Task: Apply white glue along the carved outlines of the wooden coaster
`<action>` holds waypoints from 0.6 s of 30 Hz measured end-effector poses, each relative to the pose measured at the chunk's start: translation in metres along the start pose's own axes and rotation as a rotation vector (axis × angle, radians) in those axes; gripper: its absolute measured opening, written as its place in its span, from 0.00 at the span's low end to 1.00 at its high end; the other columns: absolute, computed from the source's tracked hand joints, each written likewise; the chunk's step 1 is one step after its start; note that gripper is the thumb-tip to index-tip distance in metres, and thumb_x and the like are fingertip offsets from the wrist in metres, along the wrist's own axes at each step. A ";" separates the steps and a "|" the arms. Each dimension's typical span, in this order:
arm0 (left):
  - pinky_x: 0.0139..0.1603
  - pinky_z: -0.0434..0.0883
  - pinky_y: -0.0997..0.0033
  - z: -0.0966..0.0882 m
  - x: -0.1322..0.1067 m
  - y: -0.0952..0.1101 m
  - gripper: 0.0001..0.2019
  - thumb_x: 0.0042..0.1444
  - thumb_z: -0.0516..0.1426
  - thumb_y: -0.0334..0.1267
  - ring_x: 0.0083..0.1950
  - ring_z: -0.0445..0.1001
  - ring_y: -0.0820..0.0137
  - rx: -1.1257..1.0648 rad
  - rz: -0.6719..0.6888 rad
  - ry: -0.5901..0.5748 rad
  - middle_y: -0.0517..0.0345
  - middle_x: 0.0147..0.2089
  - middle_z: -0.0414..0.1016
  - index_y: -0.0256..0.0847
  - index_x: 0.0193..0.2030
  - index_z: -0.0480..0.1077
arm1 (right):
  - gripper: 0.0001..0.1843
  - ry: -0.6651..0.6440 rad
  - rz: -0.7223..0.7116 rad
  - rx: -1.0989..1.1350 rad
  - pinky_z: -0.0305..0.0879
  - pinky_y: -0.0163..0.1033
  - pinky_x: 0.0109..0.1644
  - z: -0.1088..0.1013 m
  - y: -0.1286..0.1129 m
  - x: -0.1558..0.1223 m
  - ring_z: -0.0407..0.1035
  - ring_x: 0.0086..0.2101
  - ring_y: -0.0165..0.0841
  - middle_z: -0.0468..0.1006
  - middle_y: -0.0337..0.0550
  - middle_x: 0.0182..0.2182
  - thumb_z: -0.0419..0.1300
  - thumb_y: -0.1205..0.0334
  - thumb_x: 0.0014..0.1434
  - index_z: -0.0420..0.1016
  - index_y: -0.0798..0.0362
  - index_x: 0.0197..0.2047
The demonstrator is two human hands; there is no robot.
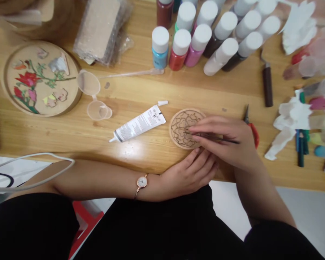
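Note:
A small round wooden disc (182, 126) with a cut-out flower pattern lies on the wooden table (141, 148). My right hand (227, 142) is closed on thin dark tweezers (213, 137), whose tips rest on the disc. My left hand (191, 173) lies flat at the table's near edge, fingers stretched toward the disc's lower rim; a watch (141, 181) is on its wrist. A white glue tube (139, 124) lies just left of the disc, its cap (163, 103) off beside it.
Several white-capped paint bottles (203, 36) stand at the back. A painted flower plaque (40, 77) lies far left, next to two clear cups (93, 97). Red-handled pliers (251, 128), a dark-handled knife (267, 85), tissues and pens (300, 141) are at the right.

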State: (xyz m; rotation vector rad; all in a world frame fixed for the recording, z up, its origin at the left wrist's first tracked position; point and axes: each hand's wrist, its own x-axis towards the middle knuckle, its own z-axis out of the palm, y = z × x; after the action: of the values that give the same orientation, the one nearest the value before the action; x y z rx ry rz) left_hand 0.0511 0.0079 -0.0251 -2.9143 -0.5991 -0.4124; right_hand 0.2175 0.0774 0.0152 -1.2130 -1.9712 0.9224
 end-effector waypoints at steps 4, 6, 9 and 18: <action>0.68 0.62 0.52 0.000 0.000 0.000 0.23 0.67 0.46 0.37 0.64 0.69 0.56 -0.020 0.003 -0.003 0.38 0.64 0.68 0.28 0.65 0.62 | 0.11 -0.024 0.048 0.002 0.77 0.38 0.45 0.003 0.000 0.000 0.78 0.38 0.31 0.84 0.37 0.37 0.63 0.66 0.58 0.82 0.44 0.43; 0.68 0.62 0.51 0.000 0.000 0.000 0.23 0.67 0.46 0.37 0.64 0.69 0.56 -0.026 0.007 -0.008 0.38 0.65 0.67 0.28 0.64 0.62 | 0.11 -0.005 0.058 0.012 0.77 0.38 0.46 0.004 0.000 0.001 0.78 0.39 0.31 0.84 0.36 0.37 0.64 0.67 0.57 0.83 0.44 0.42; 0.68 0.61 0.52 0.000 0.000 0.000 0.23 0.67 0.46 0.37 0.64 0.69 0.56 -0.024 0.010 -0.013 0.38 0.65 0.67 0.28 0.65 0.62 | 0.11 0.005 0.064 0.029 0.77 0.39 0.47 0.006 0.001 0.001 0.78 0.38 0.31 0.84 0.36 0.37 0.65 0.67 0.57 0.83 0.44 0.42; 0.67 0.63 0.53 0.000 0.001 -0.001 0.22 0.67 0.45 0.35 0.63 0.71 0.57 -0.044 -0.001 0.012 0.41 0.63 0.70 0.29 0.64 0.64 | 0.11 -0.002 0.055 0.035 0.76 0.39 0.45 0.007 0.002 0.003 0.78 0.38 0.31 0.84 0.37 0.36 0.65 0.66 0.57 0.83 0.44 0.42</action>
State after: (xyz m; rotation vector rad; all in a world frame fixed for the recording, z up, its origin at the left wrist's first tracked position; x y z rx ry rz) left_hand 0.0517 0.0092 -0.0251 -2.9516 -0.5978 -0.4480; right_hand 0.2115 0.0792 0.0099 -1.2526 -1.9234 0.9820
